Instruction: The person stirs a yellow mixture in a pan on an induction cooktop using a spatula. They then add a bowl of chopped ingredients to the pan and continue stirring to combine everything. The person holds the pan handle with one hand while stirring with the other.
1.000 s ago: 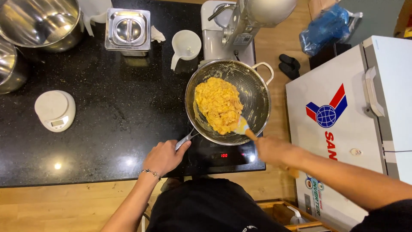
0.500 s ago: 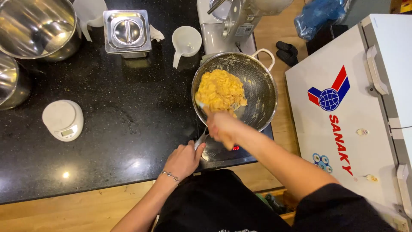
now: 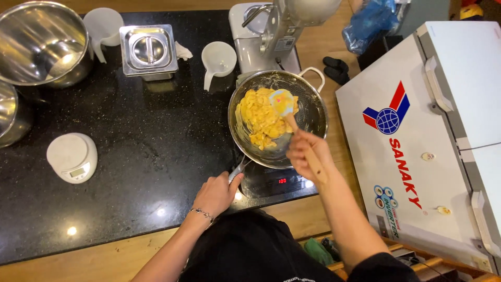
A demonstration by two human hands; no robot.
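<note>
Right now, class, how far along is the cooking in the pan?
Done: the yellow food is heaped in soft lumps in the steel pan. In hand: the right hand works a spatula into it while the left hand holds the pan handle. Left: it sits on the lit cooktop, unserved.

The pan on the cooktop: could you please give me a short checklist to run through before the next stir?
1. Left hand grips the pan handle: ok.
2. Right hand holds the wooden handle of the spatula: ok.
3. Spatula blade is over the yellow food, inside the pan: ok.
4. Pan sits squarely on the induction cooktop: cannot tell, the pan hides most of it.
5. Cooktop is powered, with its red display lit: ok.
6. White measuring cup stands apart from the pan rim: ok.
</note>
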